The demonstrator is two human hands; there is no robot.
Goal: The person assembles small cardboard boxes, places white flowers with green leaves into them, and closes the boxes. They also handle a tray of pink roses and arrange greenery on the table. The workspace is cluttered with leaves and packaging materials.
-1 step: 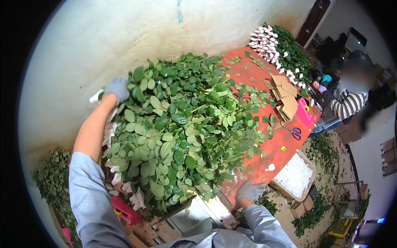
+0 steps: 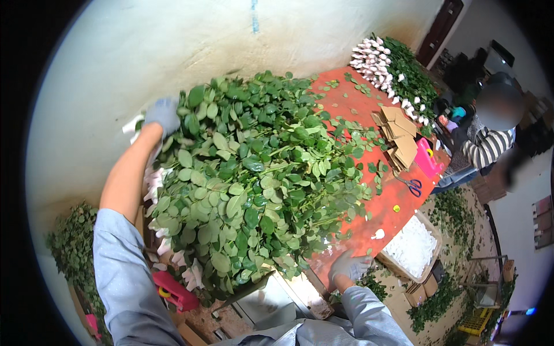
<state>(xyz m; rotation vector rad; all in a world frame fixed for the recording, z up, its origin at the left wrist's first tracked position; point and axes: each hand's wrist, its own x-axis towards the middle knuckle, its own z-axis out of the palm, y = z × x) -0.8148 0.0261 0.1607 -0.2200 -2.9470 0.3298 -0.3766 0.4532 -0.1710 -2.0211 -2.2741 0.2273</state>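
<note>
Nothing has shifted between frames: the gloved left hand (image 2: 163, 114) grips the far-left edge of a leafy rose-stem bundle (image 2: 259, 179) heaped on the red table (image 2: 369, 106), while the gloved right hand (image 2: 350, 266) clasps its near-right stem ends, scissors (image 2: 411, 185) lying right.

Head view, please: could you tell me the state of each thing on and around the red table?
Leafy rose stems: heaped in a big pile over the table.
Left hand: gloved, at the pile's far edge.
Right hand: gloved, at the table's near edge.
Scissors: lying on the table, blades closed as far as shows.
Cardboard pieces: stacked flat.
Wrapped rosebuds: laid in rows.
</note>
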